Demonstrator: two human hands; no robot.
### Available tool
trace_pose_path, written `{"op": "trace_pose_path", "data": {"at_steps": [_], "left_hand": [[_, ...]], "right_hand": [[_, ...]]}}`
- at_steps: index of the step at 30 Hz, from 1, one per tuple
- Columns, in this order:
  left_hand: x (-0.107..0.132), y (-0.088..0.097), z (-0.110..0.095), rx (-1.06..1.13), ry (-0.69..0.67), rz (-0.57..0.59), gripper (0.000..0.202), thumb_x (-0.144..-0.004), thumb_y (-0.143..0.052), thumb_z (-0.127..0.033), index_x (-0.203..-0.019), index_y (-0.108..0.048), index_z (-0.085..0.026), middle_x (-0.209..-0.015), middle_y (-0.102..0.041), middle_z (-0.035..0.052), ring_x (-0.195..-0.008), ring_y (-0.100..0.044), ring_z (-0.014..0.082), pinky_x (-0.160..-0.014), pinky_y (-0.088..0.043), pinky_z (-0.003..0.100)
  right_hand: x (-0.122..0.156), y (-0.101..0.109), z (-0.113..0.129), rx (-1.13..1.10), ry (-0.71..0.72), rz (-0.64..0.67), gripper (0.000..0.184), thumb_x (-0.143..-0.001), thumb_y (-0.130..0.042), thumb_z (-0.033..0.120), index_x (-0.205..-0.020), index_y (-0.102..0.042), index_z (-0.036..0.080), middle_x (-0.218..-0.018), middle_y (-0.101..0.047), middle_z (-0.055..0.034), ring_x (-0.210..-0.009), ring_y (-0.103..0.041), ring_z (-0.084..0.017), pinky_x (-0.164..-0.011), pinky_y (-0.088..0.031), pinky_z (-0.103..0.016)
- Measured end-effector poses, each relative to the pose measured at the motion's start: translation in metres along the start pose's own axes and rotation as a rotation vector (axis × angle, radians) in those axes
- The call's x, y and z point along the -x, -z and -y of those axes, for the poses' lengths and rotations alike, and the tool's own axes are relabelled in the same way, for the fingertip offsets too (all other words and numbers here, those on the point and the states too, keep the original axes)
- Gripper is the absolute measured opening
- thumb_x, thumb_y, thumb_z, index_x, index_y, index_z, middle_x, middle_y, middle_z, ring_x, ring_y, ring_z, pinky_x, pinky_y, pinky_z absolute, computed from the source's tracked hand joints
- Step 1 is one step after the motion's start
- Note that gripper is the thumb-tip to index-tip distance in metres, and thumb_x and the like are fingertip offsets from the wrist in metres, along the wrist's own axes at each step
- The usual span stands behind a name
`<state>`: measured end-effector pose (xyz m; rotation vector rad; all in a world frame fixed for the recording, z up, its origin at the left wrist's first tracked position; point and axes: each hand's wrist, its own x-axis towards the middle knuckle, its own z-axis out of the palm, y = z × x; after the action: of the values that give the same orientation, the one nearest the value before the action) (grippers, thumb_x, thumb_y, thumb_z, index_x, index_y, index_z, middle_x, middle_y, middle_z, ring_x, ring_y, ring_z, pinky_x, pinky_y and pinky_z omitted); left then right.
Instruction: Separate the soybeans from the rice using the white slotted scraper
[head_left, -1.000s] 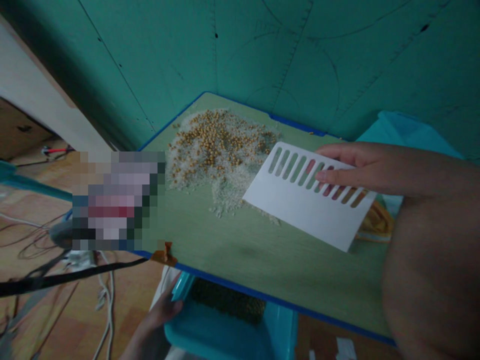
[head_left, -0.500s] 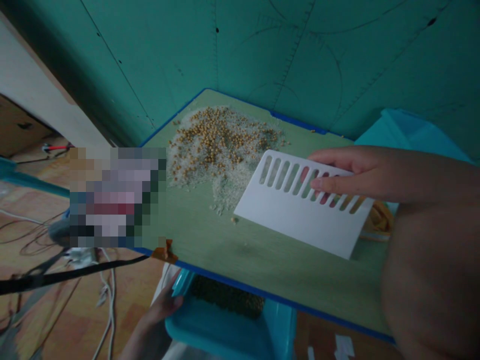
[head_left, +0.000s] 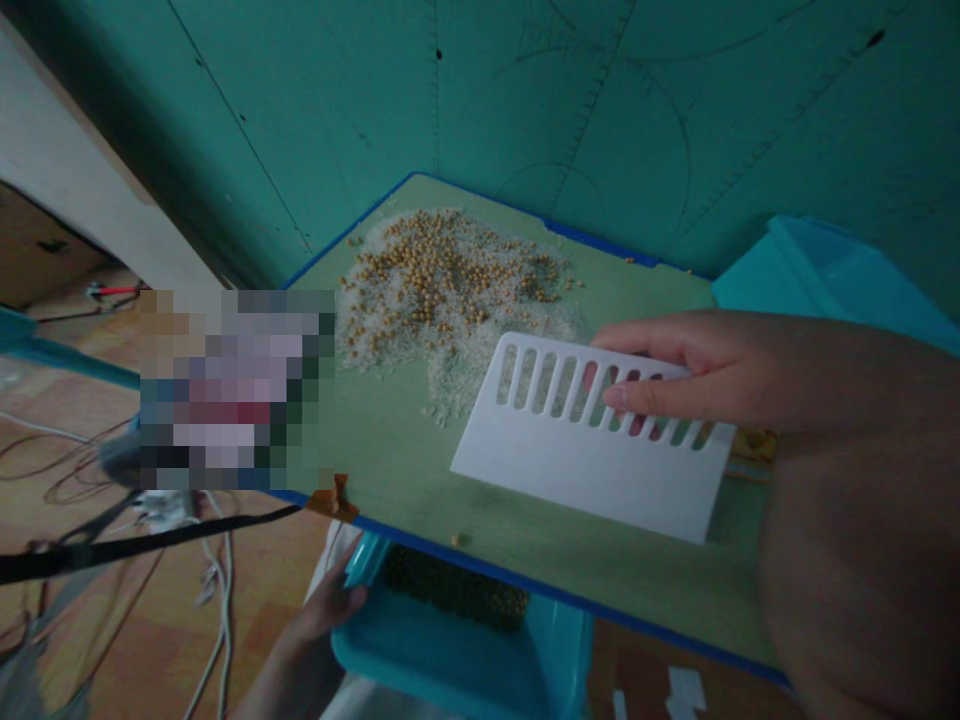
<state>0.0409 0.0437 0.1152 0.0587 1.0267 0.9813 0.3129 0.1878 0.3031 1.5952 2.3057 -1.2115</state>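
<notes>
My right hand (head_left: 667, 365) grips a flat white scraper (head_left: 577, 465) with a row of slots, thumb on top and fingers behind. The scraper is tilted over the green tabletop (head_left: 382, 450), just in front of a spread pile of yellow beans (head_left: 439, 265) and white rice-like grains (head_left: 457, 375). One loose bean (head_left: 459, 540) lies near the blue front edge. Below that edge, my left hand (head_left: 330, 605) holds the left rim of a blue plastic tub (head_left: 457, 665). Dark and tan grains lie inside the tub, partly hidden by the tabletop.
A blue container (head_left: 817, 270) stands at the back right against the green wall (head_left: 337, 110). A pixelated patch (head_left: 240, 390) covers something at the table's left. Brown tape (head_left: 334, 497) sits on the front edge. Cables (head_left: 225, 580) run across the floor at left.
My right hand has drawn the scraper toward the front edge and slightly left. The loose bean has moved forward, close to that edge. My left hand and the tub stay in place.
</notes>
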Motion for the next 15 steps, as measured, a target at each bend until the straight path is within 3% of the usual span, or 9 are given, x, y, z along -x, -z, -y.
{"op": "trace_pose_path", "data": {"at_steps": [5,11,15], "left_hand": [[0.000,-0.001,-0.001,-0.028,0.011,-0.009,0.051,-0.052,-0.072,-0.019,-0.102,-0.067,-0.028,-0.100,-0.072,0.0000,-0.106,-0.054,0.0358,-0.084,-0.047,0.041],[0.001,-0.002,-0.002,-0.017,0.039,0.054,0.040,-0.055,-0.072,-0.023,-0.094,-0.071,-0.029,-0.098,-0.073,0.0014,-0.104,-0.056,0.0350,-0.086,-0.045,0.041],[0.001,-0.003,-0.002,-0.021,0.039,0.044,0.041,-0.053,-0.074,-0.024,-0.093,-0.071,-0.028,-0.098,-0.072,0.0021,-0.105,-0.055,0.0346,-0.087,-0.044,0.039]], "right_hand": [[-0.003,-0.003,0.005,0.114,0.083,0.066,0.025,-0.077,-0.051,0.033,-0.096,-0.062,0.022,-0.087,-0.067,0.0002,-0.070,-0.060,-0.014,-0.053,-0.042,-0.021],[-0.009,-0.015,0.015,0.193,0.162,0.196,0.016,-0.076,-0.049,0.026,-0.085,-0.060,0.019,-0.070,-0.064,0.0016,-0.055,-0.054,-0.010,-0.044,-0.032,-0.020],[-0.013,-0.025,0.021,0.266,0.245,0.195,0.012,-0.077,-0.048,0.024,-0.082,-0.058,0.020,-0.070,-0.062,0.0017,-0.055,-0.052,-0.010,-0.044,-0.029,-0.020]]}}
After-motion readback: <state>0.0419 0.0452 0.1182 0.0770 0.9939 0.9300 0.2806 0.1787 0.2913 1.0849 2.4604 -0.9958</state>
